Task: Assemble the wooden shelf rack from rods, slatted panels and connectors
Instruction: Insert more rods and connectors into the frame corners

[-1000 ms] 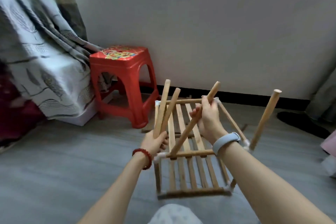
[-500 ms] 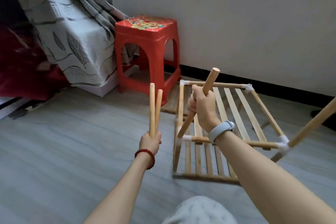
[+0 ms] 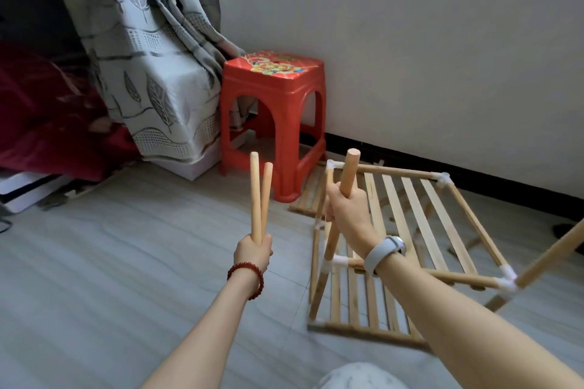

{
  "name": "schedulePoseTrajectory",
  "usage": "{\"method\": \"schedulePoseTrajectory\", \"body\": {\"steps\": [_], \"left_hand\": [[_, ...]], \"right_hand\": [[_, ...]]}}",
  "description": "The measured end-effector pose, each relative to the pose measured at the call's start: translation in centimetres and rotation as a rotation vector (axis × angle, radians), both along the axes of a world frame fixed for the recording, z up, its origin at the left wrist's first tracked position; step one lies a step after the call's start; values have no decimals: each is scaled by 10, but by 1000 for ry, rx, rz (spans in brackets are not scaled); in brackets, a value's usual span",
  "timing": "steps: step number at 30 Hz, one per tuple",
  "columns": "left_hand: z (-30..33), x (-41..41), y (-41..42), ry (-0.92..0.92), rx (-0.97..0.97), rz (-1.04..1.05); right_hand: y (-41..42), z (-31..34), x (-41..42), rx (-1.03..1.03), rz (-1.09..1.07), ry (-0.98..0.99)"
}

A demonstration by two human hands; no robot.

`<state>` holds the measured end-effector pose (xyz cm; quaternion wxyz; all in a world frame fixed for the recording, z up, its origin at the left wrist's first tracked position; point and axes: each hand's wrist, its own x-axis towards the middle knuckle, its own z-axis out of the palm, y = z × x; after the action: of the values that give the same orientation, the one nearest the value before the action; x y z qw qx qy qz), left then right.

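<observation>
**Seating the post in the near-left connector**

The post (image 3: 339, 208) stands right of centre, its long axis nearly upright, free end tipped toward the top of the frame, foot in the white connector (image 3: 334, 262). The right hand (image 3: 347, 208) wraps it mid-length. Best to push straight along that axis, with a slight twist, so the rack (image 3: 410, 230) does not rack sideways. Left of centre, the left hand (image 3: 254, 251) clasps two spare rods (image 3: 260, 199), upright, splayed slightly at the top.
</observation>
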<state>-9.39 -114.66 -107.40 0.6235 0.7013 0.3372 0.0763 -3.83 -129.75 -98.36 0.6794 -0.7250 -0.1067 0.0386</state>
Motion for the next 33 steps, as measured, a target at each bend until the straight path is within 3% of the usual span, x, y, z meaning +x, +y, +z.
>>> {"method": "schedulePoseTrajectory", "body": {"steps": [4,7,19,24,29,33], "left_hand": [[8,-4,1,-12,30,-24],[6,-6,3,0,36,-26],[28,-2,2,-26,48,-19],[46,-13,-2,-47,51,-29],[54,-11,-12,-64,94,-47],[56,2,-44,-78,104,-121]], "right_hand": [[23,14,-8,147,-261,-150],[28,16,-4,183,-296,-182],[-6,21,-4,140,120,12],[-28,36,-17,-28,326,114],[-99,49,-19,-309,399,153],[-174,64,-20,-457,246,213]]}}
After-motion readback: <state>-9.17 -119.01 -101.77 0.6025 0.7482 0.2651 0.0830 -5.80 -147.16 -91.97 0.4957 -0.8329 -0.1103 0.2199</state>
